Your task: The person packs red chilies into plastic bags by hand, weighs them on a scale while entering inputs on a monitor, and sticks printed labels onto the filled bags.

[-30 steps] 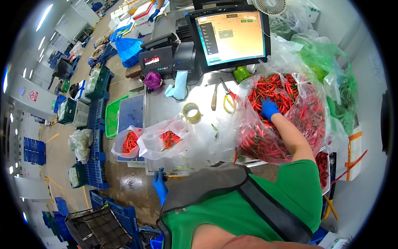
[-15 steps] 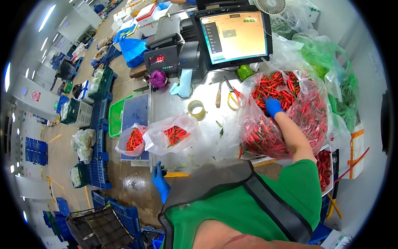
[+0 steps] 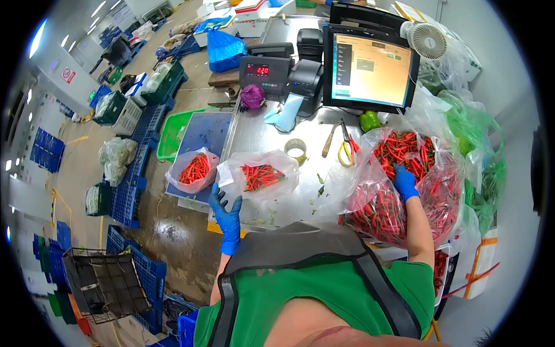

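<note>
My right hand [image 3: 406,183], in a blue glove, reaches into a large clear bag [image 3: 370,194] full of red chilies [image 3: 402,151]. Its fingers are bent together on the chilies, their tips partly hidden. My left hand [image 3: 226,215], also gloved in blue, is at the table's front edge with fingers apart and nothing in them. Just beyond it lies an open clear bag [image 3: 289,169] with a small heap of red chilies [image 3: 261,176]. Left of that, another bag of chilies [image 3: 195,169] rests on the blue weighing platform [image 3: 203,136].
Behind are a scale display [image 3: 263,71], a monitor [image 3: 370,69] and a small fan [image 3: 428,40]. On the steel table [image 3: 260,134] are a purple cabbage [image 3: 252,96], a tape roll [image 3: 295,150], scissors [image 3: 347,147], a knife [image 3: 329,141] and a green pepper [image 3: 369,121].
My left hand has risen toward the small bag at the table edge, its fingers spreading. My right hand stays in the large bag. The camera view has shifted.
</note>
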`<move>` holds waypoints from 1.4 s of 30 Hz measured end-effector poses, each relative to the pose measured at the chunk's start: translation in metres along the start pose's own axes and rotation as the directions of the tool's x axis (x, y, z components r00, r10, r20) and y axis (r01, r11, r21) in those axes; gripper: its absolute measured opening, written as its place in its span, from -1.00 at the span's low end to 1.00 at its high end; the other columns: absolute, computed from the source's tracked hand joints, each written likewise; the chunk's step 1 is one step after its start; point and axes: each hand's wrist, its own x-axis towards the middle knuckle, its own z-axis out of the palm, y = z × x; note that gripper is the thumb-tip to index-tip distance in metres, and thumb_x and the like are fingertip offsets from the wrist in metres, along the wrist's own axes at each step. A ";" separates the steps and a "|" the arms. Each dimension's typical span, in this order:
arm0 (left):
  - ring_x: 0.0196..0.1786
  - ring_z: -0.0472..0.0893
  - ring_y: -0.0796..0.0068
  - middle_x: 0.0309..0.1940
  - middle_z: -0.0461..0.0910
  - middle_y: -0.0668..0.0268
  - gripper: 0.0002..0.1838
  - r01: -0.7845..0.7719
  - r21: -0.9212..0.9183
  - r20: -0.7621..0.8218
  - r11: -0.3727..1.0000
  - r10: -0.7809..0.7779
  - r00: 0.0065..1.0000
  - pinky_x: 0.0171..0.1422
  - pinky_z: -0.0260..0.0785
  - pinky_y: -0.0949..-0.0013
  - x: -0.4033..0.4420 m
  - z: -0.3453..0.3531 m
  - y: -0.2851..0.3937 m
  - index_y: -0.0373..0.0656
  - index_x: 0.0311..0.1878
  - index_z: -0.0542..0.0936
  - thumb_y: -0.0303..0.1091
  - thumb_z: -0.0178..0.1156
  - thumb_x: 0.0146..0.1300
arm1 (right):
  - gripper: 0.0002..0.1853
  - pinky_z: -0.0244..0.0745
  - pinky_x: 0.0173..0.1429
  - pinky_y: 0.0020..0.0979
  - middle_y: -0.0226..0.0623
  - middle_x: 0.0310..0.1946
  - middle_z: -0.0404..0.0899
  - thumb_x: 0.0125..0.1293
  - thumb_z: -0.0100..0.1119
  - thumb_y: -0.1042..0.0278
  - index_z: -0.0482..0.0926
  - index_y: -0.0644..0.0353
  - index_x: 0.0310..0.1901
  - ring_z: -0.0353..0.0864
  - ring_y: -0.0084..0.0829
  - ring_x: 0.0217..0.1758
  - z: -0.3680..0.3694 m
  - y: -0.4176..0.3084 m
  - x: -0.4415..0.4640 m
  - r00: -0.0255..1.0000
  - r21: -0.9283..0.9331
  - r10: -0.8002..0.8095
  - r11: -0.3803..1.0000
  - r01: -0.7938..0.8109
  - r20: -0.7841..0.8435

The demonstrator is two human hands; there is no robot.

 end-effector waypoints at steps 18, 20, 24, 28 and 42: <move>-0.16 0.43 0.38 -0.17 0.40 0.25 -0.41 0.277 -0.132 -0.480 0.952 -0.306 0.822 -0.06 0.31 0.36 0.110 -0.134 -0.193 -0.24 -0.03 0.37 -0.27 0.42 -0.12 | -0.72 0.39 -0.33 -0.46 -0.33 -0.42 0.57 0.10 0.18 0.39 0.57 0.22 -0.12 0.52 -0.47 -0.42 -0.184 -0.305 -0.067 0.974 0.561 -0.112 0.828 -0.019 0.199; -0.14 0.43 0.33 -0.16 0.40 0.22 -0.36 0.326 0.006 -0.493 0.945 -0.281 0.823 -0.04 0.31 0.31 0.145 -0.142 -0.213 -0.27 -0.04 0.38 -0.22 0.45 -0.18 | -0.79 0.37 -0.29 -0.53 -0.35 -0.43 0.55 0.13 0.12 0.49 0.57 0.25 -0.17 0.51 -0.54 -0.38 -0.199 -0.414 -0.082 0.915 0.513 -0.403 0.783 0.351 -0.010; -0.24 0.43 0.44 -0.24 0.46 0.22 -0.45 0.382 0.250 -0.352 0.890 -0.284 0.892 -0.11 0.32 0.32 0.201 -0.133 -0.307 -0.32 -0.08 0.42 -0.28 0.39 -0.13 | -0.78 0.42 -0.11 -0.40 -0.16 -0.29 0.55 0.09 0.12 0.45 0.52 0.26 -0.19 0.55 -0.32 -0.23 -0.130 -0.618 -0.032 0.578 0.661 -0.815 0.412 0.627 -0.040; -0.28 0.51 0.38 -0.28 0.52 0.25 -0.56 0.354 -0.429 0.038 0.831 -0.375 0.926 -0.16 0.38 0.37 0.236 -0.107 -0.370 -0.32 -0.07 0.41 -0.41 0.25 -0.05 | -0.77 0.45 -0.18 -0.21 0.00 -0.36 0.55 -0.08 0.18 0.32 0.53 0.20 -0.35 0.55 -0.07 -0.25 0.086 -0.767 0.041 0.506 0.371 -0.840 0.542 0.755 0.196; 0.02 0.44 0.49 0.03 0.44 0.31 -0.49 0.652 -0.710 0.564 0.267 -0.339 0.753 0.13 0.29 0.35 0.244 -0.175 -0.375 -0.19 0.19 0.31 -0.44 0.14 0.13 | -0.34 0.16 0.01 0.24 -0.11 0.12 0.31 -0.12 0.16 0.00 0.38 0.07 0.09 0.30 -0.07 0.14 0.270 -0.835 0.020 0.330 0.007 -0.917 0.340 0.941 0.224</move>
